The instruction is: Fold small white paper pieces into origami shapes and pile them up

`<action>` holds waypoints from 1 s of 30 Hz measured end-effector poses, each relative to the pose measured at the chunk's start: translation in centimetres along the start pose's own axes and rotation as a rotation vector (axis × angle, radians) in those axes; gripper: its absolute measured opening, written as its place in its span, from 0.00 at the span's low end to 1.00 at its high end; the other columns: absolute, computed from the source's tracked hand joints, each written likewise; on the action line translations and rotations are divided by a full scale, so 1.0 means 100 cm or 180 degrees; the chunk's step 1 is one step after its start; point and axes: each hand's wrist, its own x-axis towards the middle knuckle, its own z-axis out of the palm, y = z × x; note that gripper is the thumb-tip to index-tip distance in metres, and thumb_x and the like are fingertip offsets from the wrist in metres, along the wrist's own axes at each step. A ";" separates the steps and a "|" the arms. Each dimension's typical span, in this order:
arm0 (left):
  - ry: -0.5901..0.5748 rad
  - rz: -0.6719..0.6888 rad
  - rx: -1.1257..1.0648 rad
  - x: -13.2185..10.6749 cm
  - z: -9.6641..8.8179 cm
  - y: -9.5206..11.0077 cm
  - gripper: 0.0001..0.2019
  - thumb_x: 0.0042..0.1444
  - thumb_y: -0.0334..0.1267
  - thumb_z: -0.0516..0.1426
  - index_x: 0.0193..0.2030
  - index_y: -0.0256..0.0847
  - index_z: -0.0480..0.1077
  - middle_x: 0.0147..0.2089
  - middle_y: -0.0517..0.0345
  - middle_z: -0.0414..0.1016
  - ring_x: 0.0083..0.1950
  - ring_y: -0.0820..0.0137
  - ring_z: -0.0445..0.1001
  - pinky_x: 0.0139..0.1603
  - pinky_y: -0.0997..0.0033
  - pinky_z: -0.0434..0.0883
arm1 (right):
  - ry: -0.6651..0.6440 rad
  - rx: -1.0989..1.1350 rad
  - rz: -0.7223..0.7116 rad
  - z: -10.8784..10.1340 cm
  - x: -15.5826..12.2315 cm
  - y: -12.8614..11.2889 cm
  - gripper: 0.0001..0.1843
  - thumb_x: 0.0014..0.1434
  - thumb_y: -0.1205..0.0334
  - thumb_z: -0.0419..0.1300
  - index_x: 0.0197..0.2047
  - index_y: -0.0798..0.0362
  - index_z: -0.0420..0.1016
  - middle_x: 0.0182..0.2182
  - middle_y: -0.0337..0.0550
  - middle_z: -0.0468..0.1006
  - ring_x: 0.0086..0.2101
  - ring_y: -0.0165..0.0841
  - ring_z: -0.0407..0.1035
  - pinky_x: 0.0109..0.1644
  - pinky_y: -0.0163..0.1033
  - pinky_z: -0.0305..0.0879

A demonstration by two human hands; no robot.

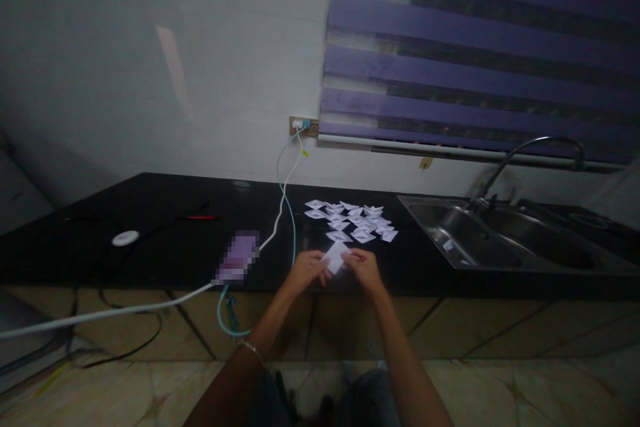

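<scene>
A folded sheet of white paper [337, 256] is held between my two hands, just over the front part of the black counter. My left hand [309, 269] pinches its left side, and my right hand [364, 268] grips its right side. Right behind it lie several folded paper boats [365, 235], spread in a loose cluster on the counter. The undersides of the fingers and the lower folds of the held paper are partly hidden.
A steel double sink [480, 240] with a curved faucet [525, 147] is at the right. White and teal cables run from a wall socket [303, 126] across the black counter [175, 260]. A white round object [125, 238] and a red pen-like item [200, 217] lie at left.
</scene>
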 end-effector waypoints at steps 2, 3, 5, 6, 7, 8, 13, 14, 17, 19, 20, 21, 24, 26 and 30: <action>0.0092 -0.0014 -0.0015 0.000 0.000 0.000 0.22 0.49 0.52 0.59 0.33 0.29 0.71 0.22 0.50 0.76 0.15 0.73 0.69 0.17 0.76 0.63 | 0.0003 -0.0078 -0.0042 0.000 0.001 -0.001 0.17 0.46 0.50 0.65 0.30 0.58 0.78 0.22 0.42 0.76 0.23 0.32 0.68 0.27 0.35 0.64; 0.0152 -0.0028 -0.0028 0.001 -0.001 -0.001 0.22 0.48 0.52 0.59 0.33 0.30 0.71 0.22 0.50 0.76 0.15 0.73 0.68 0.17 0.76 0.63 | 0.0009 -0.0141 -0.0091 0.001 0.001 -0.002 0.17 0.46 0.50 0.65 0.30 0.58 0.78 0.22 0.42 0.76 0.23 0.32 0.68 0.28 0.35 0.63; 0.0250 -0.0089 -0.0064 0.003 -0.001 -0.003 0.22 0.48 0.52 0.60 0.33 0.29 0.71 0.22 0.49 0.76 0.14 0.73 0.68 0.16 0.76 0.62 | 0.0037 -0.0290 -0.0257 0.001 0.001 -0.006 0.16 0.47 0.50 0.65 0.28 0.57 0.78 0.23 0.42 0.76 0.25 0.32 0.68 0.28 0.34 0.63; 0.0279 -0.0118 -0.0082 0.003 -0.001 -0.005 0.22 0.47 0.52 0.60 0.34 0.29 0.72 0.23 0.49 0.76 0.14 0.73 0.68 0.15 0.76 0.61 | 0.0059 -0.0365 -0.0348 0.001 0.001 -0.007 0.16 0.48 0.51 0.64 0.28 0.57 0.79 0.23 0.41 0.75 0.25 0.32 0.68 0.29 0.34 0.62; 0.0305 -0.0138 -0.0093 0.004 -0.001 -0.006 0.22 0.48 0.52 0.60 0.35 0.29 0.72 0.24 0.48 0.77 0.15 0.73 0.68 0.15 0.77 0.60 | 0.0083 -0.0426 -0.0410 0.002 0.000 -0.009 0.15 0.48 0.51 0.64 0.28 0.57 0.79 0.23 0.41 0.75 0.26 0.32 0.67 0.28 0.34 0.61; 0.0330 -0.0145 -0.0094 0.005 -0.001 -0.006 0.23 0.48 0.52 0.59 0.37 0.29 0.73 0.26 0.46 0.77 0.16 0.73 0.69 0.15 0.78 0.58 | 0.0090 -0.0463 -0.0424 0.002 0.000 -0.010 0.16 0.49 0.51 0.64 0.29 0.57 0.79 0.24 0.41 0.75 0.25 0.31 0.66 0.27 0.33 0.60; 0.0459 -0.0010 -0.0194 0.004 -0.003 -0.007 0.22 0.48 0.50 0.60 0.44 0.32 0.73 0.37 0.43 0.78 0.26 0.70 0.75 0.15 0.81 0.53 | -0.0214 -0.0189 -0.0100 0.001 -0.003 -0.013 0.21 0.51 0.47 0.61 0.38 0.57 0.78 0.23 0.42 0.75 0.21 0.29 0.64 0.22 0.32 0.57; 0.0469 0.0014 -0.0222 0.003 -0.004 -0.006 0.22 0.48 0.49 0.60 0.44 0.33 0.73 0.36 0.44 0.78 0.27 0.69 0.75 0.16 0.81 0.54 | -0.0289 -0.0100 -0.0053 0.000 -0.003 -0.012 0.22 0.53 0.46 0.59 0.38 0.57 0.78 0.24 0.44 0.76 0.22 0.30 0.65 0.23 0.32 0.58; 0.0537 0.0046 -0.0227 0.003 -0.005 -0.006 0.20 0.50 0.49 0.59 0.40 0.32 0.74 0.30 0.49 0.77 0.26 0.72 0.72 0.18 0.81 0.57 | -0.0303 -0.0138 -0.0014 0.001 -0.002 -0.011 0.24 0.55 0.44 0.55 0.34 0.58 0.79 0.27 0.47 0.77 0.25 0.32 0.69 0.26 0.34 0.62; 0.0600 0.0005 -0.0179 0.003 -0.004 -0.006 0.19 0.48 0.48 0.60 0.39 0.32 0.75 0.29 0.51 0.76 0.23 0.75 0.69 0.19 0.80 0.57 | -0.0266 -0.0330 -0.0152 0.003 -0.002 -0.009 0.20 0.52 0.46 0.59 0.31 0.58 0.78 0.27 0.46 0.77 0.28 0.34 0.70 0.30 0.35 0.64; 0.0618 -0.0022 -0.0141 0.002 -0.004 -0.006 0.19 0.47 0.47 0.61 0.40 0.32 0.74 0.28 0.52 0.76 0.22 0.76 0.68 0.19 0.80 0.57 | -0.0273 -0.0390 -0.0244 0.005 -0.002 -0.009 0.18 0.50 0.49 0.62 0.32 0.57 0.78 0.28 0.45 0.77 0.29 0.34 0.70 0.31 0.36 0.65; 0.0615 -0.0041 -0.0109 0.002 -0.003 -0.005 0.20 0.45 0.45 0.62 0.42 0.32 0.74 0.28 0.53 0.76 0.22 0.76 0.68 0.20 0.80 0.57 | -0.0281 -0.0395 -0.0320 0.006 -0.002 -0.008 0.16 0.48 0.51 0.64 0.33 0.56 0.77 0.28 0.44 0.77 0.30 0.34 0.70 0.33 0.36 0.65; 0.0522 -0.0023 0.0012 0.001 0.000 -0.005 0.25 0.45 0.43 0.62 0.50 0.34 0.69 0.28 0.54 0.77 0.24 0.73 0.70 0.23 0.79 0.61 | -0.0281 -0.0276 -0.0372 0.010 -0.001 -0.006 0.20 0.46 0.56 0.66 0.42 0.55 0.74 0.30 0.43 0.77 0.31 0.33 0.71 0.33 0.35 0.66; 0.0462 0.0018 0.0169 0.001 0.002 -0.006 0.24 0.46 0.43 0.61 0.50 0.34 0.69 0.28 0.54 0.77 0.26 0.71 0.71 0.24 0.78 0.62 | -0.0340 -0.0308 -0.0373 0.011 -0.001 -0.006 0.23 0.46 0.57 0.66 0.46 0.55 0.73 0.33 0.45 0.78 0.32 0.35 0.72 0.35 0.37 0.68; 0.0379 0.0120 0.0421 0.002 0.003 -0.008 0.17 0.49 0.45 0.58 0.39 0.33 0.73 0.29 0.52 0.77 0.27 0.70 0.72 0.24 0.78 0.61 | -0.0251 -0.0545 -0.0482 0.007 -0.001 -0.005 0.15 0.49 0.55 0.64 0.38 0.56 0.78 0.34 0.48 0.79 0.35 0.39 0.72 0.38 0.41 0.68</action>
